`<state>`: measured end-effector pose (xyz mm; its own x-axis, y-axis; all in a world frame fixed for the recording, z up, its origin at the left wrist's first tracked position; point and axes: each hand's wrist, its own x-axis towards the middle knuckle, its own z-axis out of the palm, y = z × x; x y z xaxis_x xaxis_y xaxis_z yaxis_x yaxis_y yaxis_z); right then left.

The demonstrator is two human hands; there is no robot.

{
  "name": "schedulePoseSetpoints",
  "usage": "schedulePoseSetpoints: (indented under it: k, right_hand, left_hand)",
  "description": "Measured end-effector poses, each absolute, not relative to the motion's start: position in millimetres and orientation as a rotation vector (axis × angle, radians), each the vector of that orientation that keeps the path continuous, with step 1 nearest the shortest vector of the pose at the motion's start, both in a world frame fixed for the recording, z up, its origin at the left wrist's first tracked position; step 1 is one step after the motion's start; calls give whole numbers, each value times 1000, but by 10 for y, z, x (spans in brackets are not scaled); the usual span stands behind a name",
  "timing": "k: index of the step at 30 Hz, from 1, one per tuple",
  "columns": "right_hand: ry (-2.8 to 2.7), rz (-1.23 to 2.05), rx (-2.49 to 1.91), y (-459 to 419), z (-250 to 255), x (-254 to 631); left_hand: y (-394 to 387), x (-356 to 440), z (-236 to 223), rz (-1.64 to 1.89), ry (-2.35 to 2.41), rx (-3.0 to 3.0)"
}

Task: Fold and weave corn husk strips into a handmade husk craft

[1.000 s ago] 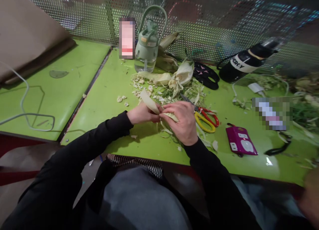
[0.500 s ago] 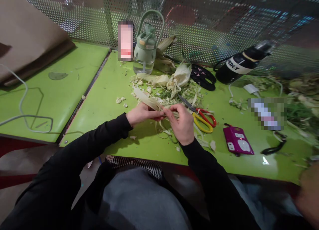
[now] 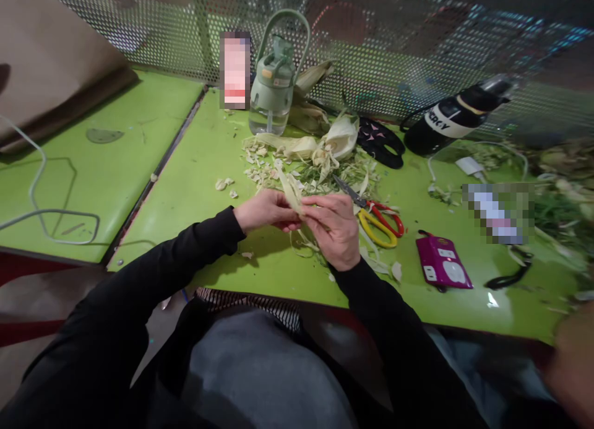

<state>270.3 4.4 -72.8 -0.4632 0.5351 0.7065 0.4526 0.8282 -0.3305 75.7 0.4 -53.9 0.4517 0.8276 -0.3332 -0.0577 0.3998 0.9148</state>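
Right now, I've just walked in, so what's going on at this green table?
A person is working a pale husk strip with both hands: the left grip and the right grip meet at its lower end, and its other end points away from the person. Scissors with red and yellow handles lie beside the right grip, unheld. Just beyond the hands are scattered scraps.

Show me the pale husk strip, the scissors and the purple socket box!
Husk strip [image 3: 290,187]: head view, on its visible middle.
Scissors [image 3: 361,201]: head view, where blades meet handles.
Purple socket box [image 3: 441,263]: head view, on its top.
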Motion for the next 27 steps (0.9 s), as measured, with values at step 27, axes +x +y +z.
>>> schedulePoseSetpoints:
  k: [27]
  right_hand:
    - [-2128,406,-816,32,-765,2652]
  left_hand:
    - [63,750,-707,604,911,1370]
